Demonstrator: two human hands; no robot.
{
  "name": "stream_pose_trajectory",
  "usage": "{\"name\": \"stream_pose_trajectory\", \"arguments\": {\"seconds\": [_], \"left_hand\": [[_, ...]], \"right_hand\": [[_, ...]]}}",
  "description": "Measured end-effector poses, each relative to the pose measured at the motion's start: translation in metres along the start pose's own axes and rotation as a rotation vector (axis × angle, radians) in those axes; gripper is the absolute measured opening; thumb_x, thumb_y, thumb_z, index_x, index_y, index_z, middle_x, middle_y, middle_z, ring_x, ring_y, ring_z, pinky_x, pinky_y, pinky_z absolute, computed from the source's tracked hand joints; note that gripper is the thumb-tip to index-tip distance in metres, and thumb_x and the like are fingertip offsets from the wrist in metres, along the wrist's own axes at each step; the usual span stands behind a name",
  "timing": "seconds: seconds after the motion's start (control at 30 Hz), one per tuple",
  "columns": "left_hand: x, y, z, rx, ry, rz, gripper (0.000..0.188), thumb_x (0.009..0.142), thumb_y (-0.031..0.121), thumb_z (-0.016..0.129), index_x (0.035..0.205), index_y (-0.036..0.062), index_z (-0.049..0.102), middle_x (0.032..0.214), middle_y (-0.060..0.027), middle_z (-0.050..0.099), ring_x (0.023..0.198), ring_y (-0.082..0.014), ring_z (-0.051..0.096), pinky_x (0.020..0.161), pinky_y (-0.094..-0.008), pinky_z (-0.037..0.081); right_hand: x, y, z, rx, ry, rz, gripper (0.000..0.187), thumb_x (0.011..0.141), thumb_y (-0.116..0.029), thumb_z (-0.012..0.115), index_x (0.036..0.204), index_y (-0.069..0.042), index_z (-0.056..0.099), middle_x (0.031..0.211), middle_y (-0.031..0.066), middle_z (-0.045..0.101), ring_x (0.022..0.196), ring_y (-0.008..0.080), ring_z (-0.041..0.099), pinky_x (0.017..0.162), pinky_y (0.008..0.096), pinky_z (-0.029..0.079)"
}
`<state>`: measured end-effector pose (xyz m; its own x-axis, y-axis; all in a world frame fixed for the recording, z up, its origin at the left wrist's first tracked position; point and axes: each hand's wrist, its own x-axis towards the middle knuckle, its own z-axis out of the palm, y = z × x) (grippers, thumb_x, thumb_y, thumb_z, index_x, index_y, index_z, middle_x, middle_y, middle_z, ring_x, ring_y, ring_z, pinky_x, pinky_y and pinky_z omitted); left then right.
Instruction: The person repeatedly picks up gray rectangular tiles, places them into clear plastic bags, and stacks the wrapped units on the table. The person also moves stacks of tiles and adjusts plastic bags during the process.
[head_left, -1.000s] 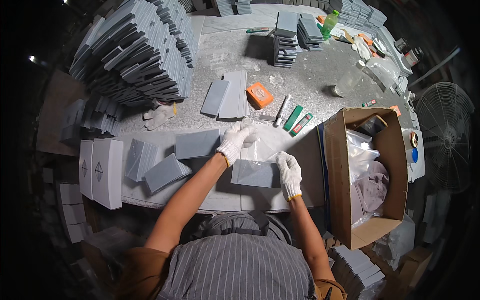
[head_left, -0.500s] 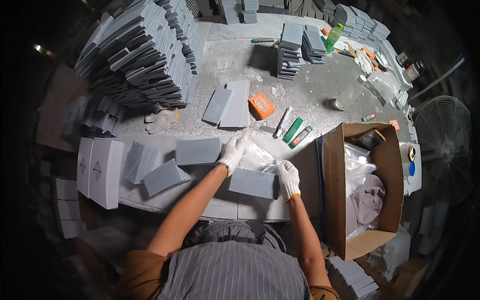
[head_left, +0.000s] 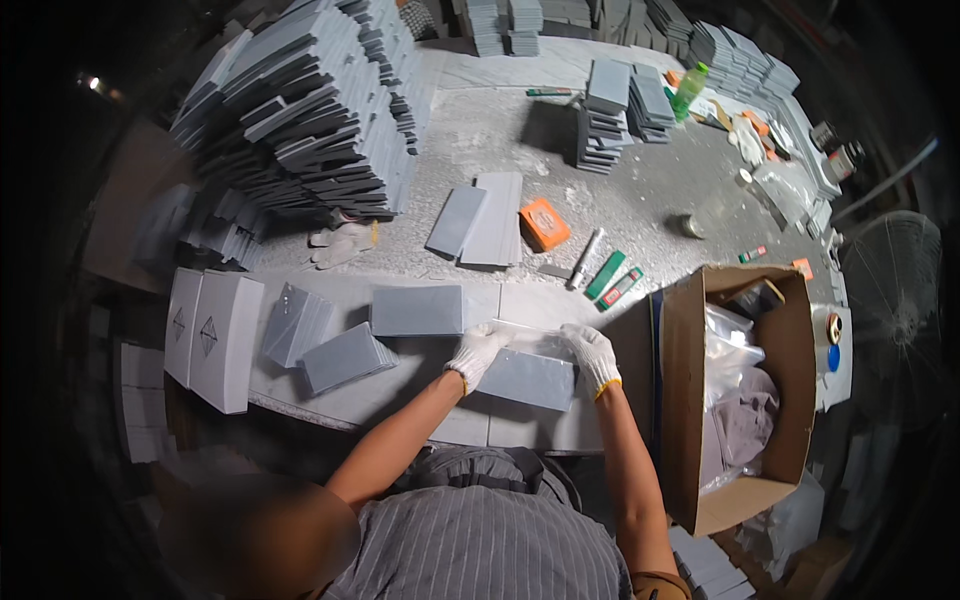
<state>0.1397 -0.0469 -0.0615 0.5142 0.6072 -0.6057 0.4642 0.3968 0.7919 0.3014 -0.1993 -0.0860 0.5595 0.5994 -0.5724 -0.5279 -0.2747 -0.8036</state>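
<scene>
Both my hands wear white knitted gloves with yellow cuffs. Between them stretches a clear plastic bag (head_left: 530,338), just behind and partly over a stack of grey rectangular tiles (head_left: 528,380) at the table's near edge. My left hand (head_left: 482,352) closes on the bag's left side, by the stack's far left corner. On the other side, my right hand (head_left: 592,355) pinches the bag near the stack's right end. Left of my hands lie another grey tile stack (head_left: 418,311), a slanted stack (head_left: 346,360) and a third stack (head_left: 297,325) that looks wrapped in clear plastic.
An open cardboard box (head_left: 690,400) with plastic bags and cloth stands at right. White boxes (head_left: 226,340) stand at left, below a tall tile pile (head_left: 320,120). Beyond my hands lie an orange box (head_left: 544,224), a marker (head_left: 586,260) and green cases (head_left: 606,274).
My left hand has come toward me and right, down beside the tile stack. The bag, spread out behind the stack before, is now gathered taut between my hands. The whole view has shifted slightly.
</scene>
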Motion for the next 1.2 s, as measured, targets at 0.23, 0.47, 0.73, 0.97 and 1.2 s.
{"name": "stream_pose_trajectory", "arguments": {"seconds": [0.23,0.47,0.73,0.97,1.2], "left_hand": [[0.006,-0.01,0.001,0.023,0.118,-0.011,0.022,0.087,0.021,0.061,0.087,0.0006,0.07,0.079,-0.0008,0.065,0.077,-0.0086,0.052,0.071,-0.0279,0.042],[-0.04,0.023,-0.021,0.539,-0.044,0.342,0.046,0.096,0.038,0.056,0.125,0.0024,0.056,0.118,-0.0214,0.064,0.112,-0.0358,0.062,0.094,-0.0418,0.048],[0.023,0.135,-0.056,0.84,0.021,0.43,0.05,0.09,0.04,0.063,0.125,0.0038,0.063,0.122,-0.0182,0.066,0.113,-0.0322,0.063,0.097,-0.0392,0.049],[0.139,0.118,-0.082,1.343,0.35,0.298,0.071,0.084,0.046,0.065,0.143,0.0133,0.043,0.139,-0.02,0.05,0.129,-0.0392,0.047,0.097,-0.053,0.046],[0.164,0.102,-0.085,1.418,0.392,0.433,0.059,0.09,0.029,0.056,0.143,0.0115,0.038,0.117,-0.0254,0.061,0.106,-0.0441,0.062,0.081,-0.0596,0.051]], "right_hand": [[0.03,0.032,-0.006,-0.198,0.14,-0.059,0.022,0.091,-0.022,0.072,0.081,-0.003,0.07,0.07,-0.0038,0.063,0.06,0.0042,0.051,0.054,0.0239,0.042],[0.035,0.033,-0.008,-0.36,0.183,-0.003,0.029,0.09,-0.028,0.073,0.076,-0.004,0.071,0.063,-0.0024,0.063,0.052,0.0045,0.046,0.048,0.0253,0.035],[0.022,0.017,-0.002,-0.392,0.177,-0.01,0.041,0.086,-0.035,0.071,0.071,0.002,0.068,0.055,0.0032,0.054,0.054,0.0081,0.046,0.052,0.0343,0.042],[0.018,0.012,0.002,-0.395,0.173,0.007,0.034,0.091,-0.031,0.072,0.072,-0.002,0.071,0.059,-0.0008,0.061,0.052,0.0043,0.047,0.048,0.0271,0.038],[0.022,0.023,-0.002,-0.4,0.188,0.048,0.032,0.09,-0.028,0.073,0.072,-0.002,0.07,0.059,-0.0022,0.059,0.053,0.0038,0.045,0.048,0.0272,0.038]]}}
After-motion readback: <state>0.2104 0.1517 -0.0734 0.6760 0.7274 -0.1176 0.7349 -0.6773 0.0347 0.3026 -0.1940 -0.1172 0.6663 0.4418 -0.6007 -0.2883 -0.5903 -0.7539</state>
